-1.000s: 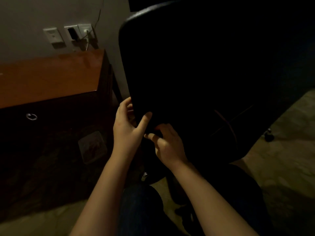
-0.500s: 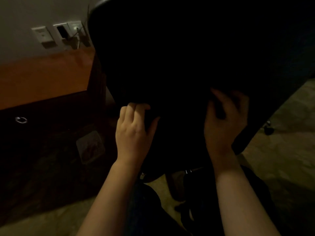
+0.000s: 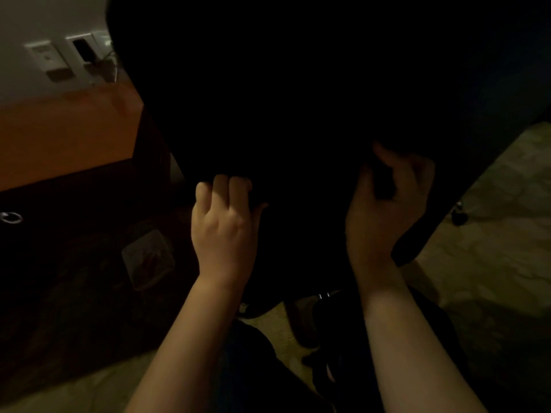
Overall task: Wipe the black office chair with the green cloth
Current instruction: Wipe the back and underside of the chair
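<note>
Left of the chair and just beside it, an orange-brown desk; below its top, a dark front with a metal ring pull. On the wall behind, pale sockets, one with a dark plug and a thin cable trailing down. Under the desk, a pale square container, contents too dim to tell. To the right, pale patterned floor and one black caster. At the bottom, between the forearms, dark-clothed legs and parts of the chair's base, barely made out.

Chair itself black and nearly featureless, filling the upper middle of the view and hiding most of the wall and the desk's right end.

Back of the left hand toward the camera, raised to the chair's lower left edge: fingers hooked over that edge, thumb pressed on the near side, gripping the chair. Palm of the right hand toward the camera at the lower right edge, well apart from the left: fingers and thumb curled round a dark strip of the chair, holding it. Both forearms bare, reaching up from the bottom of the view.

Green cloth not to be made out in the gloom; cannot tell whether caught in the right hand's grip.
</note>
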The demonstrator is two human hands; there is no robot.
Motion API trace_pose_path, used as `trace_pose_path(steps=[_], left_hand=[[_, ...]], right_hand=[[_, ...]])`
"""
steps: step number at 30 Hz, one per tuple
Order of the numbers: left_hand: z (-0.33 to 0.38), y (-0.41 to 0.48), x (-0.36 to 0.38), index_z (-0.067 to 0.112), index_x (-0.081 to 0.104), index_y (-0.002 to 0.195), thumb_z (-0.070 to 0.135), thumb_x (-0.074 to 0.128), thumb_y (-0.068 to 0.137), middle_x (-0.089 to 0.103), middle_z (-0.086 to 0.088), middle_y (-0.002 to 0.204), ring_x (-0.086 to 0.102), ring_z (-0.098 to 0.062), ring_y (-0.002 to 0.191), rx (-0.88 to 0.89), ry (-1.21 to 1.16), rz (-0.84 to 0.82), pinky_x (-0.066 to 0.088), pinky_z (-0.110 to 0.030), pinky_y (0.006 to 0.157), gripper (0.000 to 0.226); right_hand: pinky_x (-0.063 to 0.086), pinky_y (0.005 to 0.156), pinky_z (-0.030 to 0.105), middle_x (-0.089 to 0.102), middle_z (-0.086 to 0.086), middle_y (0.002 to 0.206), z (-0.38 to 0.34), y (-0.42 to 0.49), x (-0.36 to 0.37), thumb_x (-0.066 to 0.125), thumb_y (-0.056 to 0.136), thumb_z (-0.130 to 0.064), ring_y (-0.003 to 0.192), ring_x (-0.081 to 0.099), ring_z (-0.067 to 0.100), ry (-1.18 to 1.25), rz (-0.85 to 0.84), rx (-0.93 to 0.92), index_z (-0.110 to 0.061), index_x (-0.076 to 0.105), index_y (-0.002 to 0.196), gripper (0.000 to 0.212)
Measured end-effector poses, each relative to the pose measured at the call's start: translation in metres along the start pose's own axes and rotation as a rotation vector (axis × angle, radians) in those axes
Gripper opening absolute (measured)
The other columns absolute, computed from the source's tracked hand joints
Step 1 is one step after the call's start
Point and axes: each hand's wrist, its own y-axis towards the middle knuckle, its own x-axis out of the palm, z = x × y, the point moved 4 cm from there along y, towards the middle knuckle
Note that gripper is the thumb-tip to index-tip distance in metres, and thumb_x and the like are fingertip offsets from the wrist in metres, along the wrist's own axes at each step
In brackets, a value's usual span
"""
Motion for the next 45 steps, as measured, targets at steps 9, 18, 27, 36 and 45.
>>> trace_pose_path(steps=[9,18,27,36,45], left_hand=[[-0.004,0.001,0.002,-0.003,0.063,0.095,0.0,0.076,0.079,0.061,-0.023,0.088,0.057,-0.04,0.073,0.055,0.064,-0.026,0.047,-0.043,0.057,0.021],[-0.02,-0.009,0.009,0.008,0.05,0.107,0.009,0.061,0.087,0.06,-0.021,0.096,0.059,-0.037,0.079,0.104,0.024,-0.086,0.038,-0.041,0.069,0.023],[-0.029,-0.011,0.011,0.012,0.047,0.109,0.019,0.057,0.091,0.059,-0.02,0.102,0.049,-0.028,0.092,0.076,-0.088,-0.074,0.038,-0.038,0.076,0.021],[-0.029,-0.011,0.011,0.01,0.053,0.106,0.016,0.066,0.088,0.06,-0.019,0.101,0.051,-0.029,0.091,0.056,-0.103,-0.07,0.04,-0.038,0.078,0.023],[-0.027,-0.012,0.011,0.013,0.046,0.105,0.017,0.068,0.088,0.06,-0.019,0.098,0.052,-0.031,0.089,0.023,-0.092,-0.059,0.038,-0.039,0.075,0.028]], right_hand=[[0.052,0.077,0.035,0.056,0.001,0.1,-0.01,-0.079,0.042,0.063,0.079,-0.008,0.089,0.061,0.027,-0.067,-0.338,-0.255,-0.015,0.076,0.087,0.017],[0.053,0.076,0.036,0.063,0.011,0.095,-0.009,-0.086,0.048,0.057,0.09,-0.012,0.087,0.064,0.031,-0.06,-0.405,-0.344,-0.014,0.077,0.088,0.02],[0.043,0.091,0.012,0.055,0.012,0.101,0.005,-0.037,0.012,0.07,0.078,0.013,0.101,0.052,0.006,-0.056,-0.15,-0.165,-0.004,0.076,0.088,0.021],[0.043,0.1,0.028,0.059,0.025,0.116,0.055,0.022,-0.027,0.06,0.079,0.005,0.113,0.057,0.032,-0.027,0.107,0.293,-0.015,0.065,0.096,0.026],[0.039,0.091,0.014,0.056,0.018,0.102,0.022,-0.013,-0.003,0.065,0.076,0.012,0.102,0.054,0.011,-0.023,0.086,0.095,0.0,0.072,0.096,0.024]])
